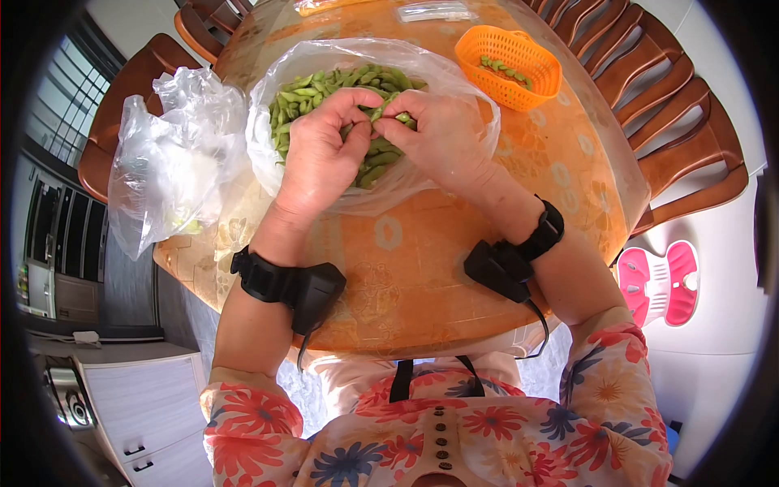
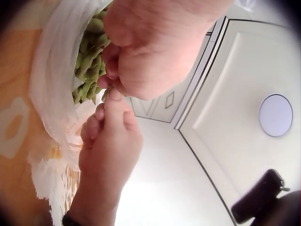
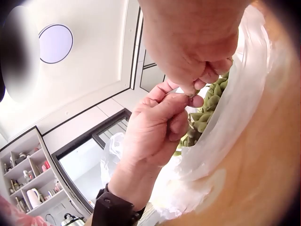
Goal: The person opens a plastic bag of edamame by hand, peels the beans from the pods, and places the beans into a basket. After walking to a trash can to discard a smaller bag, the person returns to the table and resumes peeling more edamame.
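Observation:
A clear plastic bag (image 1: 462, 77) stands spread on the table, filled with green soybean pods (image 1: 304, 97). Over its middle, my left hand (image 1: 324, 150) and right hand (image 1: 442, 138) meet fingertip to fingertip. Thumb and forefinger of each pinch a soybean pod (image 1: 377, 115), mostly hidden by the fingers. Both wrist views show the two thumbs nearly touching above the heap, the right hand (image 2: 110, 141) and the left hand (image 3: 150, 127) each facing the other.
To the right, an orange plastic basket (image 1: 519, 96) has some green beans (image 1: 507, 71) on its bottom. A crumpled clear bag (image 1: 174, 154) lies at the table's left edge. Wooden chairs (image 1: 686, 154) line the right side. A flat clear packet (image 1: 436, 11) sits at the far end.

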A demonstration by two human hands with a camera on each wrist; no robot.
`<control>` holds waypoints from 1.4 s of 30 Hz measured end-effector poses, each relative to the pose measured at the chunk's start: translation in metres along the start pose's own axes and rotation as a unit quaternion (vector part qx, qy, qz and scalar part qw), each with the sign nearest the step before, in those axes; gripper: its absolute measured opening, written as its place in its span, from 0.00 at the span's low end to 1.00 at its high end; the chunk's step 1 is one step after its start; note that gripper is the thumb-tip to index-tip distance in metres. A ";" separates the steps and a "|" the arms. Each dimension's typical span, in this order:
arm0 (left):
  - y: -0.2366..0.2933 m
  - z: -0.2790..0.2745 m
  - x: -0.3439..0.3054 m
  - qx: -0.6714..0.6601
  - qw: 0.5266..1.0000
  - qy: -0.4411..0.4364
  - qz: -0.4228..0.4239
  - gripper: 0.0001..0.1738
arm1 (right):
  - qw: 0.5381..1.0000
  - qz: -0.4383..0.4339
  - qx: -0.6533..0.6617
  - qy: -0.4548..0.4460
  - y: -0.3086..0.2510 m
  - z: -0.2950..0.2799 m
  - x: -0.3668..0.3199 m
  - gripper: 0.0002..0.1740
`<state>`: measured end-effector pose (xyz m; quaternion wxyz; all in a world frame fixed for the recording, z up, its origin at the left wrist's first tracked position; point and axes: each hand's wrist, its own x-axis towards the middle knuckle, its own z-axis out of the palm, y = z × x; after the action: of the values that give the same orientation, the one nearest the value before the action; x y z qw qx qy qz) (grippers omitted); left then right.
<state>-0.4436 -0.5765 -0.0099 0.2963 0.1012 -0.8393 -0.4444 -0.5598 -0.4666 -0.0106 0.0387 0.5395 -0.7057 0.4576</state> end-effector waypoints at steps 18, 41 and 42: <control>-0.001 0.000 0.000 -0.048 0.999 0.019 -0.008 0.13 | 0.877 0.228 0.372 -0.199 0.010 -0.012 0.012 0.10; 0.007 -0.005 0.002 -0.135 0.983 0.063 -0.105 0.13 | 0.964 0.263 -0.010 0.019 0.105 -0.113 0.088 0.06; 0.005 -0.005 0.002 -0.136 0.983 0.064 -0.103 0.13 | 0.967 0.245 -0.064 -0.002 0.112 -0.112 0.089 0.07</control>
<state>-0.4418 -0.5779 -0.0023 0.3133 0.1739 -0.7356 -0.5749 -0.7353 -0.4545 0.0356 -0.0415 0.3471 -0.8442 0.4063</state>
